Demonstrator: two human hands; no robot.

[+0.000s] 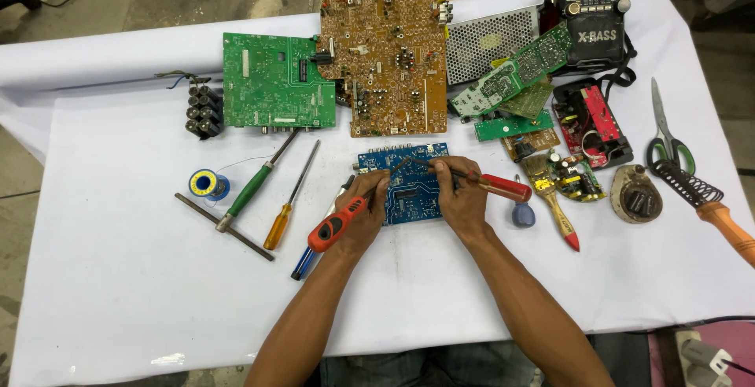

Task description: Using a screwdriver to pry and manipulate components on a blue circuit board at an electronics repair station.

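Note:
A blue circuit board [409, 190] lies on the white tablecloth in front of me. My left hand [363, 214] grips a screwdriver with a red and black handle [334, 226], its shaft slanting up onto the board. My right hand [462, 198] holds a second screwdriver with a red handle [503, 187], its tip pointing left over the board's upper edge. Both tips meet near the top middle of the blue board.
A green board [275, 80], a large brown board [389, 57], smaller boards [511, 72] and a black radio [594, 17] line the back. Loose screwdrivers [255, 186] and a solder spool [206, 184] lie left. A brush [554, 206], scissors [667, 139] and a soldering iron [712, 206] lie right.

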